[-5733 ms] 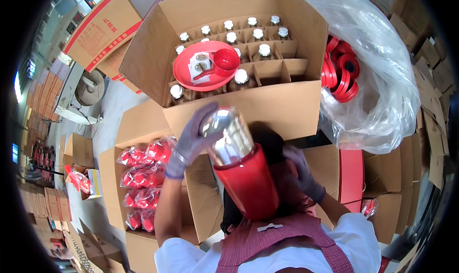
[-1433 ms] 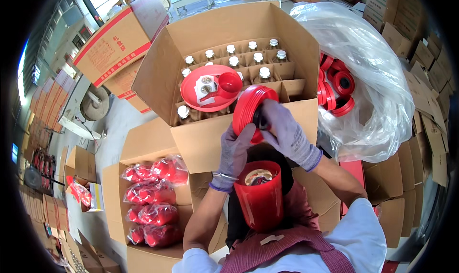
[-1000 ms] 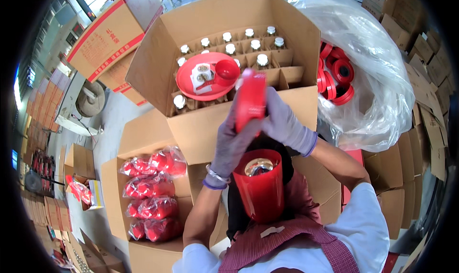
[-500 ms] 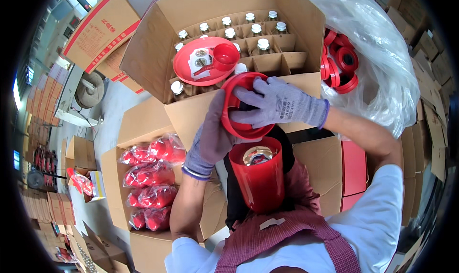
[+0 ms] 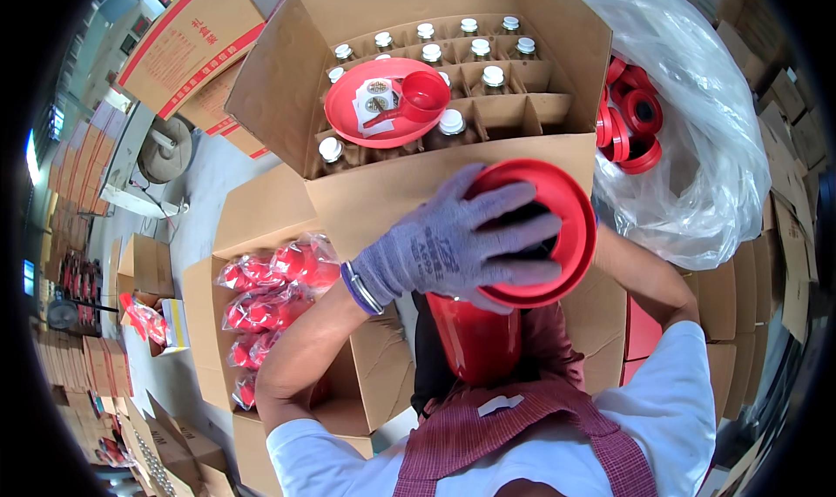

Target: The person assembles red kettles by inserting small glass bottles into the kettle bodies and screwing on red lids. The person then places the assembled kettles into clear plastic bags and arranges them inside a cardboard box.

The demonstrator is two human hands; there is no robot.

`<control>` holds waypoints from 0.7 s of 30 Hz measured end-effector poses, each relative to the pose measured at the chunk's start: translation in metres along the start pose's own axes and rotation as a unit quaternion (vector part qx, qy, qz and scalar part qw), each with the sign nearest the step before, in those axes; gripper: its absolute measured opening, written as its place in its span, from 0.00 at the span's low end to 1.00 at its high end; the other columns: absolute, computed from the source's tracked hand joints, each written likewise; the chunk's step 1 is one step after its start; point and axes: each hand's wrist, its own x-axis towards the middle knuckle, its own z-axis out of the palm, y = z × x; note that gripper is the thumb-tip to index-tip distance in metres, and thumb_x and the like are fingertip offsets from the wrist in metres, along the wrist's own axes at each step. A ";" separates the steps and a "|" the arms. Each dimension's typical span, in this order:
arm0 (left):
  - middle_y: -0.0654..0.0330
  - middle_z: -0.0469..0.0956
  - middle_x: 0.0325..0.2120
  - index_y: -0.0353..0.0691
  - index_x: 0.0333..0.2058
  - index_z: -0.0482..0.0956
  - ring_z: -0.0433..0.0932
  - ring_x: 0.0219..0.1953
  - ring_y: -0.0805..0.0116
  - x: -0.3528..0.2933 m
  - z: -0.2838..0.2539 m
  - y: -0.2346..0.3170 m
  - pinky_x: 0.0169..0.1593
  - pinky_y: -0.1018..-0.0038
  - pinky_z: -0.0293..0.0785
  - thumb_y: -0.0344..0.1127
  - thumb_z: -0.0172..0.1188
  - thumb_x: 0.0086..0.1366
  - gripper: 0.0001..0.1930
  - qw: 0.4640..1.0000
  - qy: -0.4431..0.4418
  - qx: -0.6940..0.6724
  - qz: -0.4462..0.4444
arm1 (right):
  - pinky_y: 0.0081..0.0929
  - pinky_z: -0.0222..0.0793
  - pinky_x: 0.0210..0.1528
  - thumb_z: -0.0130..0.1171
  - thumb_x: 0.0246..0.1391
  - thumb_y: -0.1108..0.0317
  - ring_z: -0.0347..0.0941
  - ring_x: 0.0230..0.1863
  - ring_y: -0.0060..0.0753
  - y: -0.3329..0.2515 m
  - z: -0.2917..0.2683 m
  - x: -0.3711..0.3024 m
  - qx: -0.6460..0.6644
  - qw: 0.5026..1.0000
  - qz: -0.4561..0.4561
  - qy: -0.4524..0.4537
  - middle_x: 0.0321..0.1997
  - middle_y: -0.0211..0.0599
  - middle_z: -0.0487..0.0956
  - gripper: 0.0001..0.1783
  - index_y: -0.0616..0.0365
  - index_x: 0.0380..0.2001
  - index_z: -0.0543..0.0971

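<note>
My left hand (image 5: 444, 240), in a grey-purple knit glove, grips a round red lid (image 5: 568, 262) by its dark middle, with the fingers curled over it. Behind that lid my right hand is hidden; only its forearm (image 5: 649, 275) shows, reaching up to the lid's right side. Upright between my legs stands a glossy red canister (image 5: 483, 345), its top covered by the lid and my left hand. Ahead, a red dish (image 5: 344, 118) rests on bottles, holding a red scoop (image 5: 424, 97) and round printed stickers (image 5: 376, 88).
An open carton (image 5: 383, 197) with cardboard dividers holds several white-capped bottles (image 5: 494, 77). To its right, several red lids (image 5: 640, 114) lie in a clear plastic bag (image 5: 697, 175). At left, another carton (image 5: 205, 323) holds bagged red items (image 5: 266, 305). Stacked cartons (image 5: 196, 49) stand beyond.
The lid has moved right and turned. My left hand has gone from its edge to across its middle, while my right hand has left the middle and passed behind it.
</note>
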 end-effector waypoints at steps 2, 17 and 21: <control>0.62 0.68 0.59 0.63 0.55 0.74 0.67 0.59 0.51 0.000 -0.007 0.001 0.55 0.49 0.68 0.54 0.70 0.44 0.35 0.998 -0.008 -0.057 0.009 | 0.35 0.69 0.57 0.54 0.61 0.58 0.72 0.55 0.39 0.015 -0.001 -0.006 0.024 0.998 0.053 -0.035 0.56 0.42 0.74 0.27 0.56 0.60 0.66; 0.49 0.69 0.58 0.39 0.57 0.73 0.66 0.61 0.46 -0.107 0.049 0.019 0.65 0.55 0.59 0.60 0.69 0.45 0.44 0.840 -0.050 -0.465 -0.274 | 0.30 0.60 0.63 0.36 0.70 0.61 0.70 0.57 0.37 0.036 0.063 -0.042 -0.002 0.987 0.059 0.148 0.52 0.45 0.76 0.23 0.66 0.48 0.77; 0.46 0.68 0.59 0.37 0.58 0.71 0.64 0.63 0.47 -0.104 0.047 0.043 0.66 0.56 0.57 0.55 0.60 0.60 0.34 0.841 -0.038 -0.442 -0.310 | 0.32 0.63 0.61 0.37 0.67 0.66 0.72 0.54 0.40 0.057 0.067 -0.045 0.024 0.989 0.037 0.141 0.49 0.46 0.77 0.20 0.64 0.49 0.77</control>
